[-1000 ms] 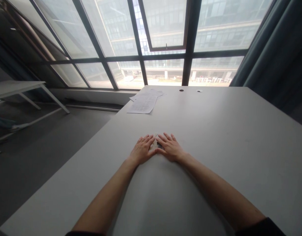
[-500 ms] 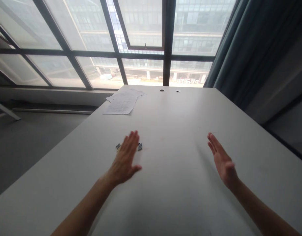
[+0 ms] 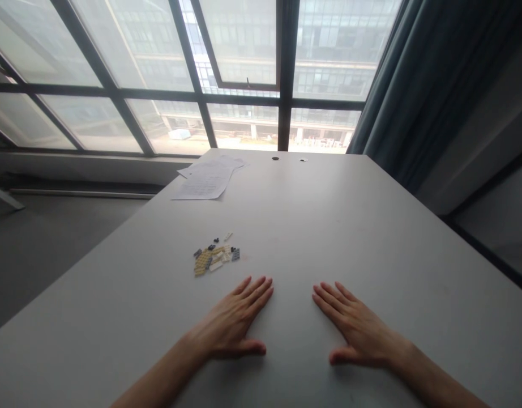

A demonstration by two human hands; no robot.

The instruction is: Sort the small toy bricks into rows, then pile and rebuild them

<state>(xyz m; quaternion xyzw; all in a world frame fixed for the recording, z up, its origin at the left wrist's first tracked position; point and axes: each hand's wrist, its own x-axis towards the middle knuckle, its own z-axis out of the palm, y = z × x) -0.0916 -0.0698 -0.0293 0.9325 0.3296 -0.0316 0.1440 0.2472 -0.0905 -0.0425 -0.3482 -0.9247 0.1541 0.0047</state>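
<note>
Palm down on the white table [image 3: 295,226], my left hand [image 3: 238,320] has its fingers stretched out and holds nothing. My right hand [image 3: 356,326] lies flat to the right of it, fingers spread and nothing held, with a gap between the two hands. Just beyond my left fingertips is a loose cluster of small building bricks. It includes tan pieces [image 3: 202,262], a grey piece [image 3: 236,255], white pieces [image 3: 216,266] and a few small black ones [image 3: 216,240]. Neither hand touches the bricks.
Printed paper sheets [image 3: 204,181] overlap near the far left edge of the table. Two small round holes, one dark [image 3: 275,158], are at the far edge. Behind stand large framed windows, with a dark curtain [image 3: 397,96] on the right.
Both hands have come down and inward, nearer each other, from raised and tilted to flat on the table. The bricks that my left hand partly covered are now in full view.
</note>
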